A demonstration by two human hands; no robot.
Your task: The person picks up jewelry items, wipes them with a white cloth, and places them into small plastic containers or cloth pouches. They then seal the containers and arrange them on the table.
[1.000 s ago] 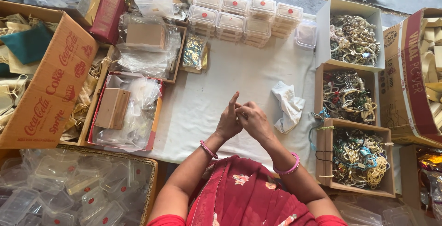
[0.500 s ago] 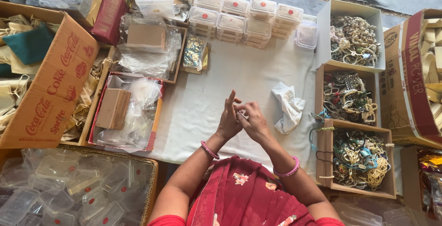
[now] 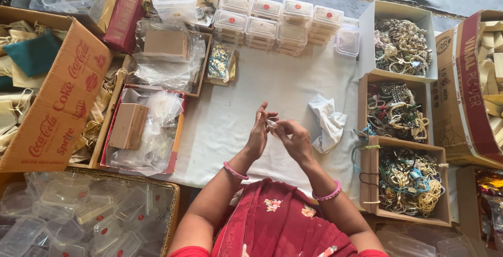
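Red floral garment [image 3: 277,225] — pink bangles [image 3: 234,171]

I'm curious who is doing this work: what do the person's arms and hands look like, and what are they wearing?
Both forearms are bare. The left hand and right hand wear no gloves. Each wrist carries a pink bangle: the left bangle and the right bangle. Short red sleeves show at the upper arms, beside a dark red draped cloth with small floral motifs.

pink bangles [image 3: 329,193] on both wrists, deep red sari [image 3: 277,225] with little floral prints, white cloth [image 3: 293,86] underneath, clear tubs [image 3: 277,18] with red dot stickers, teal fabric [image 3: 34,52] in the red-lettered carton [image 3: 57,110]
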